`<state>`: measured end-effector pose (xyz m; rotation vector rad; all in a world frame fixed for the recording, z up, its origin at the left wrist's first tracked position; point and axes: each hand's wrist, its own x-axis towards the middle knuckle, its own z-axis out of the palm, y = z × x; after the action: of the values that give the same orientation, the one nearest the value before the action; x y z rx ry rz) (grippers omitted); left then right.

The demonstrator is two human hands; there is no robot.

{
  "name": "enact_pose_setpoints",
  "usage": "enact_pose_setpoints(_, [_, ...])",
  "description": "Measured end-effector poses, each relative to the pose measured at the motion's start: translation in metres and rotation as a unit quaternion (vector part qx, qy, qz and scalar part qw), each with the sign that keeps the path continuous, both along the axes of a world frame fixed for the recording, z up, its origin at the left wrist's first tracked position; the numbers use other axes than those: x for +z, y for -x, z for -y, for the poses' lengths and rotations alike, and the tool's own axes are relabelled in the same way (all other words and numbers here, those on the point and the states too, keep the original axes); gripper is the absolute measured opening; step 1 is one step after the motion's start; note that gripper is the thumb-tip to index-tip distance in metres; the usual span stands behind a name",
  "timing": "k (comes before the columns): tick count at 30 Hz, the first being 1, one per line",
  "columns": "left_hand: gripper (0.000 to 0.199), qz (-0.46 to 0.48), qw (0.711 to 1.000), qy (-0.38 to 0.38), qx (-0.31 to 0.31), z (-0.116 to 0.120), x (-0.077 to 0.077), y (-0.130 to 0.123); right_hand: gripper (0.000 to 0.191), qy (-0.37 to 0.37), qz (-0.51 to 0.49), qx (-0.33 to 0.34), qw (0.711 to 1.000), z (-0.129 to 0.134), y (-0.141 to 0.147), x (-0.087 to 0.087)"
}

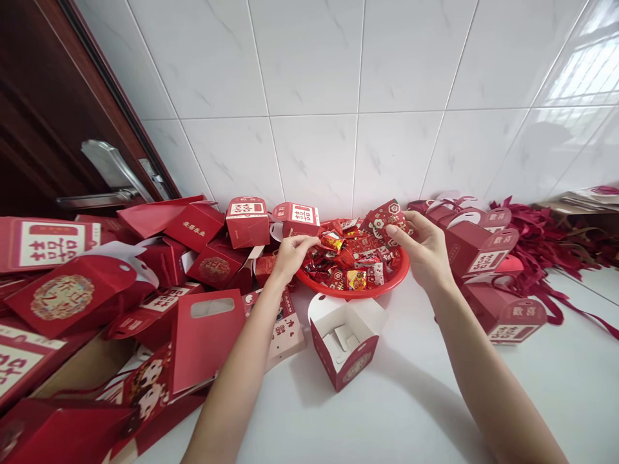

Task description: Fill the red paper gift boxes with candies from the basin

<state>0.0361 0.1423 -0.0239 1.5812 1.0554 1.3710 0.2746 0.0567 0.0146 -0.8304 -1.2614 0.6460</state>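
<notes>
My left hand (294, 255) is pinched at the left rim of a red basin (355, 291) full of wrapped sweets; a gold-and-red sweet lies at its fingertips, and whether the fingers grip it is unclear. Over the basin's right side, my right hand (420, 243) holds a patterned red packet (387, 222) between thumb and fingers. In front of the basin an open red gift box (344, 341) stands on the white table (387, 412), its white inside showing.
Many red boxes (207, 328) are heaped on the left. On the right stand closed red boxes (483, 251) beside dark red ribbons (527, 238). A tiled wall (314, 154) rises behind, and a door handle (111, 187) is at the upper left.
</notes>
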Motion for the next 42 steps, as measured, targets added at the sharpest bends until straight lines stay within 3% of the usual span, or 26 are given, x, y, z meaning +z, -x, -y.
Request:
enact_pose_setpoints(3, [0.031, -0.032, 0.999, -0.014, 0.013, 0.002, 0.0, 0.001, 0.028, -0.001, 0.001, -0.004, 1.0, 0.0, 0.0, 0.0])
enact_pose_setpoints(9, [0.011, -0.151, 0.988, -0.032, 0.025, 0.002, -0.002, 0.007, 0.029, -0.003, 0.015, -0.011, 1.0, -0.001, -0.001, 0.0])
enact_pose_setpoints(15, [0.04, -0.34, 0.939, -0.047, 0.036, 0.002, -0.008, 0.005, 0.029, -0.001, 0.017, -0.017, 1.0, -0.002, -0.003, -0.002])
enact_pose_setpoints(21, [0.041, -0.404, 0.905, -0.133, 0.03, 0.001, -0.012, -0.005, 0.027, -0.015, 0.018, -0.013, 1.0, -0.003, -0.005, -0.002])
enact_pose_setpoints(24, [0.034, -0.424, 0.899, -0.109, 0.005, 0.001, -0.012, -0.01, 0.028, -0.016, 0.016, -0.013, 1.0, -0.002, -0.004, -0.001])
enact_pose_setpoints(28, [0.028, -0.48, 0.876, -0.018, -0.031, -0.002, -0.011, -0.017, 0.028, -0.006, 0.01, -0.015, 1.0, -0.001, -0.003, 0.0])
enact_pose_setpoints(32, [0.017, -0.518, 0.854, -0.001, -0.041, -0.006, -0.011, -0.024, 0.029, -0.005, 0.012, -0.012, 1.0, -0.003, -0.004, -0.002])
enact_pose_setpoints(35, [0.014, -0.517, 0.855, -0.005, -0.038, -0.008, -0.014, -0.025, 0.029, -0.01, 0.02, -0.016, 1.0, -0.005, -0.007, -0.004])
enact_pose_setpoints(40, [0.016, -0.414, 0.91, -0.027, -0.003, -0.008, -0.021, -0.019, 0.029, -0.009, 0.017, -0.01, 1.0, -0.006, -0.007, -0.005])
enact_pose_setpoints(42, [0.015, -0.4, 0.916, -0.023, 0.001, -0.007, -0.02, -0.018, 0.027, -0.011, 0.014, -0.008, 1.0, -0.006, -0.007, -0.005])
